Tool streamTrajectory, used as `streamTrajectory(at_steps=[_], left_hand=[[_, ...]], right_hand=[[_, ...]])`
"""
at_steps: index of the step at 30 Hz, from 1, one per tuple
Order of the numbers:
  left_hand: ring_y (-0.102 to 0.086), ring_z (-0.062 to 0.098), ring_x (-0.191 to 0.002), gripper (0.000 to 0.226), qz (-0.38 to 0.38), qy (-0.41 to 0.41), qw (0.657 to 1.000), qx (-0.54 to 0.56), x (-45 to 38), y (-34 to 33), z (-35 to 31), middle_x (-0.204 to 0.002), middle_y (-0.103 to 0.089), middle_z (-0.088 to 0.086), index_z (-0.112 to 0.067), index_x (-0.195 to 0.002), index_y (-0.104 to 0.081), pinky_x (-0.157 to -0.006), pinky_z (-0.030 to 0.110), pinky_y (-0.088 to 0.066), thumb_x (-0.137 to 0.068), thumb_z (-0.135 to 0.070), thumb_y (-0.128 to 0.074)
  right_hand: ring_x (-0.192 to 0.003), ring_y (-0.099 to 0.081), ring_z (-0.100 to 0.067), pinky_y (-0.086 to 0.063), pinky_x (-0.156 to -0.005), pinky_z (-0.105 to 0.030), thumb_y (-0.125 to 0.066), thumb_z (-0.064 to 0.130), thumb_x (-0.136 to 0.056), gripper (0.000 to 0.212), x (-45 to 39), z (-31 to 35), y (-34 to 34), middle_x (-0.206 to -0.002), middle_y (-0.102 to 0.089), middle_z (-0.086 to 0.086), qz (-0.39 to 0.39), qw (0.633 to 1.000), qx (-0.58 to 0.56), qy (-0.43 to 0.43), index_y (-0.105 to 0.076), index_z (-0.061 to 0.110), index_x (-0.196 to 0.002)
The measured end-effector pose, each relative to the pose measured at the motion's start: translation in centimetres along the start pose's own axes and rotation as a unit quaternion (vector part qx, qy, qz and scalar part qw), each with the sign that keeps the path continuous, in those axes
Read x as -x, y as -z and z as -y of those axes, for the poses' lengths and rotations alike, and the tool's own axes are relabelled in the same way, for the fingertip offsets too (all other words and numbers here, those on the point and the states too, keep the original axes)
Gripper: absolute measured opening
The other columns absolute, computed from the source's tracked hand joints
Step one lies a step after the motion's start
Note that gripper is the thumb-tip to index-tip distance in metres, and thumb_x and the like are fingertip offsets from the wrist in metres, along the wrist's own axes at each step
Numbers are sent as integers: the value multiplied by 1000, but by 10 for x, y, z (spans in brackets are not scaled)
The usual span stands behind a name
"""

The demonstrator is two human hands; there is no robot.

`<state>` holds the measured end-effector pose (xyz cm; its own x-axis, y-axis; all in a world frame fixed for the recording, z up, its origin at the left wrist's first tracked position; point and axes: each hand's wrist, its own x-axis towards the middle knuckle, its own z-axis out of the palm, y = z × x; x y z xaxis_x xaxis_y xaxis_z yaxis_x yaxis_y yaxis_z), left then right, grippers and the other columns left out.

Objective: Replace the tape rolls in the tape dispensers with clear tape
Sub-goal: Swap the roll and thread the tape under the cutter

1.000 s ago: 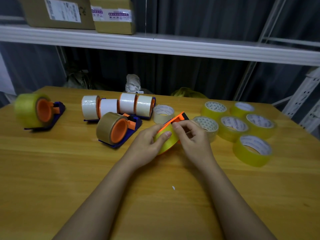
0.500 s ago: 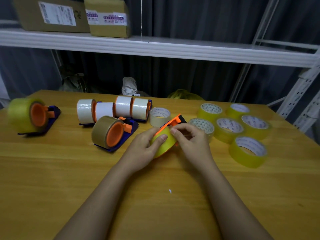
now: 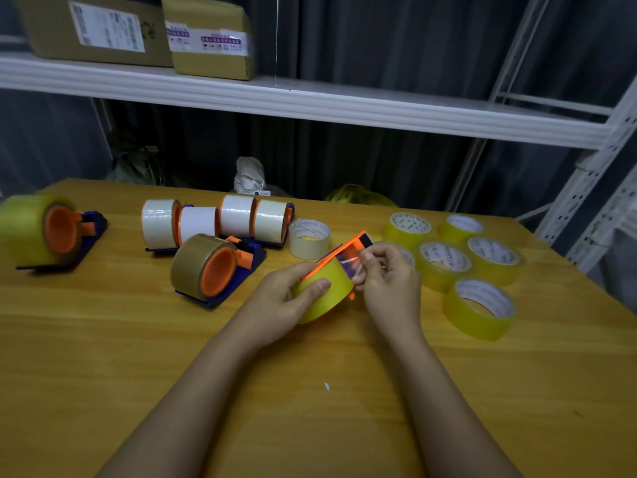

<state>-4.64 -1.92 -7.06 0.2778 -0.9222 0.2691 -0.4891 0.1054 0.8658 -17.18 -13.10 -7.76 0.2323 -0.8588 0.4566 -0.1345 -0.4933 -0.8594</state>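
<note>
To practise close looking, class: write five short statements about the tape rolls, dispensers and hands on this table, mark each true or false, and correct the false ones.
1. The left hand grips a yellowish clear tape roll. True.
2. The right hand rests flat on the table. False: its fingers pinch the tape end by the orange dispenser.
3. The dispenser with the brown roll stands left of the hands. True.
4. The loose clear rolls lie left of the hands. False: they lie to the right.
5. Cardboard boxes sit on the shelf above. True.
</note>
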Motion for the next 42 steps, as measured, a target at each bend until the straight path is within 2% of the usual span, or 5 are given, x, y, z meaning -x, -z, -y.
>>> streamTrajectory(at_steps=[5, 14, 23, 35, 42], left_hand=[[-61, 4, -94, 31, 14, 10, 999, 29, 0, 4, 5, -105, -65, -11, -32, -119, -60, -81, 32, -52, -92, -44, -53], [-54, -9, -78, 9, 0, 22, 999, 38, 2, 12, 1, -81, -61, -30, -37, -91, -59, -65, 11, -40, -90, -35, -51], [-67, 18, -89, 34, -38, 62, 996, 59, -3, 11, 8, -95, -70, -4, -32, -100, -68, -84, 52, -53, -76, -56, -65], [-53, -14, -69, 12, -44, 32, 997, 49, 3, 16, 6, -77, -56, -12, -32, -83, -57, -65, 16, -41, -92, -26, -60], [-63, 15, -72, 26, -97, 30, 995, 20, -4, 12, 14, -77, -65, -2, -26, -79, -66, -63, 34, -48, -79, -52, -62]], right_hand=[[-62, -66, -19, -57, -61, -46, -55, 14, -96, 26, 1, 1, -2, -66, -62, 4, -19, 999, 28, 11, -54, 33, -79], [-51, -65, -7, -56, -53, -39, -53, 11, -97, 19, 4, 6, 0, -62, -60, 6, -20, 999, 13, 40, -54, 24, -83], [-62, -56, -7, -42, -53, -12, -64, 12, -91, 12, 0, 9, 7, -70, -63, 5, -7, 999, 16, 50, -65, 20, -83], [-58, -48, 1, -41, -55, -13, -61, 10, -92, 13, -10, 7, 21, -73, -62, -5, -10, 1000, -6, -9, -64, 17, -81], [-62, -52, 5, -42, -59, -9, -63, 6, -89, 17, -12, 5, 21, -76, -64, -3, -2, 999, -35, -16, -64, 17, -76]])
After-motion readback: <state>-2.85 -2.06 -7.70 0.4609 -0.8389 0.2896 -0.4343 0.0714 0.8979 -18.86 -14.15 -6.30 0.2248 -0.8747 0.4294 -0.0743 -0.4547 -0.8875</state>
